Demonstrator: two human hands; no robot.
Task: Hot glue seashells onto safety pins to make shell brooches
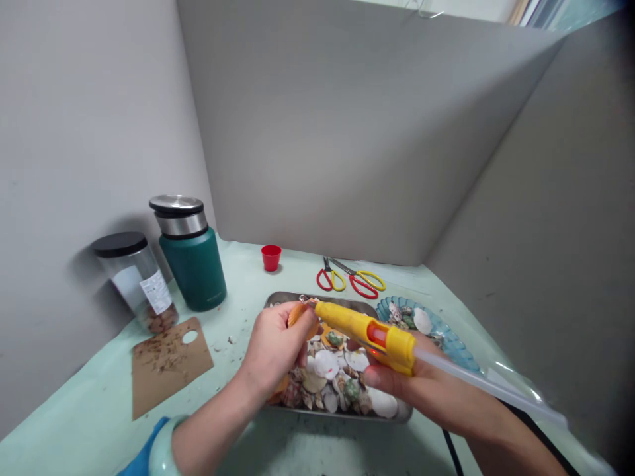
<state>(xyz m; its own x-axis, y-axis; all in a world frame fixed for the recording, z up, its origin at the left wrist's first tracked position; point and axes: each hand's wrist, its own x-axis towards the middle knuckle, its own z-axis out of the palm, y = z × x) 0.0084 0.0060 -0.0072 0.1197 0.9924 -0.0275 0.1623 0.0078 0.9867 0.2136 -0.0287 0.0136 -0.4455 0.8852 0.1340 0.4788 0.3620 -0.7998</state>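
Observation:
My left hand (276, 338) pinches an orange scallop shell (297, 314) above a metal tray (342, 416). In my right hand (426, 383) is a yellow hot glue gun (347, 319), its nozzle right at the shell's edge; I cannot tell whether it touches. A long translucent glue stick (476, 379) sticks out of the gun's back end, and a small red light glows on its side. Many seashells (342, 370) fill the tray below both hands, white, brown, orange and green ones among them.
A blue scalloped dish (459, 345) with shells stands at the right. Behind the tray lie two pairs of scissors (331, 280) and a red cup (271, 258). On the left are a green flask (192, 268), a lidded clear jar (136, 281) and a brown board (171, 367) with crumbs.

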